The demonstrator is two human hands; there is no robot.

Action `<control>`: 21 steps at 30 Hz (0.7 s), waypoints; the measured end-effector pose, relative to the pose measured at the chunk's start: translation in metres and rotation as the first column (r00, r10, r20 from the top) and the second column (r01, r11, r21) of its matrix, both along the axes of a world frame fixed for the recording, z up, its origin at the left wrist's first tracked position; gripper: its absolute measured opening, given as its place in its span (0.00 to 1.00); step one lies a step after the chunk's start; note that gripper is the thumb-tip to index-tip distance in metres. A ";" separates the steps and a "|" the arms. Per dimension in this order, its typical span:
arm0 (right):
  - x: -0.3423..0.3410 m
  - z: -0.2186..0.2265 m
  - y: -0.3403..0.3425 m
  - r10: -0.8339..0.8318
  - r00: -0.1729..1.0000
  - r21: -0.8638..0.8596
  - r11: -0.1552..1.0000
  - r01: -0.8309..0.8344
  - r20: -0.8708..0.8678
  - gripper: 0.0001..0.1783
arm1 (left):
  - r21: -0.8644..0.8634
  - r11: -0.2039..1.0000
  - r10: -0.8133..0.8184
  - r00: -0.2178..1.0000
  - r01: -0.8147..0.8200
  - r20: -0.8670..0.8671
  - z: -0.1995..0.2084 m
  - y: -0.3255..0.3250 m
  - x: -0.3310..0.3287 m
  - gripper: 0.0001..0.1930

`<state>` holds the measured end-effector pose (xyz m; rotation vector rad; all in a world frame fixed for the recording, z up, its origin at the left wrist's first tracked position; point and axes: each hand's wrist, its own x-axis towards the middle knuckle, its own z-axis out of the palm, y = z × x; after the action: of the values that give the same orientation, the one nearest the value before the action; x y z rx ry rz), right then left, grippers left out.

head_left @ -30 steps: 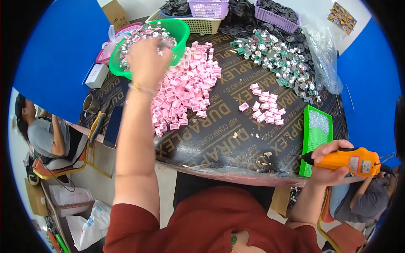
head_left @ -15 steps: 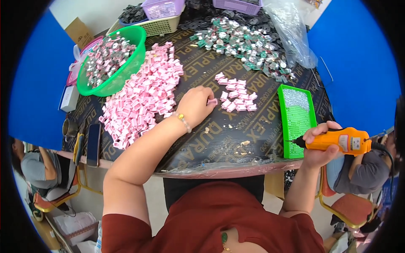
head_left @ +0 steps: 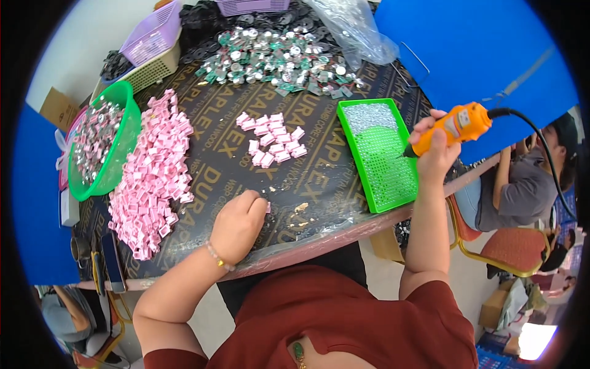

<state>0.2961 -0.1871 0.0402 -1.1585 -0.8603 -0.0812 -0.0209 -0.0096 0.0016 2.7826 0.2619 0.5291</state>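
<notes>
My left hand (head_left: 238,226) rests low over the table near its front edge, fingers closed on a small pink plastic part (head_left: 268,208) that is mostly hidden. In my right hand (head_left: 437,157) is an orange electric screwdriver (head_left: 458,126), its dark tip over the green tray (head_left: 378,157). That tray has a perforated bed with many small silvery pieces, likely screws, heaped at its far end. Between my hands, farther back, lies a small group of pink parts (head_left: 279,135). A large pile of similar pink parts (head_left: 150,178) spreads to the left.
A green basket (head_left: 126,144) of pink and silvery parts tilts at the far left. Green and silvery pieces (head_left: 276,61) lie at the back, near a clear plastic bag (head_left: 362,37). A phone (head_left: 112,261) sits at the left edge. The screwdriver's black cable (head_left: 544,144) hangs right.
My left hand has drawn back from beside the small pink group toward the table's front edge, keeping the pink part. The screwdriver now points into the tray. The view has turned right.
</notes>
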 end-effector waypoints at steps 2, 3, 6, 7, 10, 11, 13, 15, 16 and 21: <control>0.005 0.001 -0.001 0.031 0.999 0.032 0.999 -0.030 -0.036 0.18 | -0.030 0.999 0.043 0.999 -0.044 -0.018 0.004 -0.005 0.000 0.06; 0.007 0.000 -0.001 0.038 0.998 0.027 0.999 -0.037 -0.042 0.18 | -0.055 0.997 0.051 0.999 -0.051 -0.018 0.004 -0.005 0.001 0.06; 0.008 -0.004 0.002 0.000 1.000 -0.017 1.000 0.000 -0.009 0.26 | -0.105 0.991 0.085 0.996 -0.086 -0.010 0.007 -0.009 0.003 0.05; 0.008 -0.005 0.002 -0.005 1.000 -0.017 1.000 0.005 -0.012 0.26 | -0.105 0.991 0.080 0.997 -0.081 -0.013 0.009 -0.010 0.003 0.05; 0.010 -0.007 0.001 0.001 1.000 -0.016 1.000 -0.001 -0.005 0.27 | -0.163 0.980 0.114 0.993 -0.118 -0.035 0.011 -0.011 0.003 0.06; 0.010 -0.006 0.000 -0.003 1.000 -0.017 1.000 0.003 -0.006 0.27 | -0.224 0.963 0.134 0.988 -0.149 -0.083 0.011 -0.009 0.003 0.07; 0.010 -0.006 0.000 -0.004 1.000 -0.017 1.000 0.004 -0.008 0.27 | -0.282 0.941 0.153 0.979 -0.186 -0.133 0.013 -0.006 0.004 0.08; 0.010 -0.006 0.002 -0.011 1.000 -0.012 1.000 0.011 -0.004 0.28 | -0.389 0.907 0.122 0.984 -0.163 -0.127 0.018 -0.003 0.005 0.09; 0.010 -0.006 0.003 -0.003 1.000 -0.008 1.000 0.003 -0.006 0.28 | -0.386 0.907 0.130 0.983 -0.171 -0.130 0.018 -0.003 0.005 0.09; 0.009 -0.007 -0.001 0.057 0.997 0.038 0.998 -0.055 -0.053 0.21 | -0.427 0.895 0.085 0.989 -0.129 -0.121 0.029 -0.002 0.010 0.10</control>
<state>0.3047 -0.1883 0.0335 -1.0971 -0.8401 -0.0194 -0.0112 -0.0118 0.0308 2.3680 0.4937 0.3088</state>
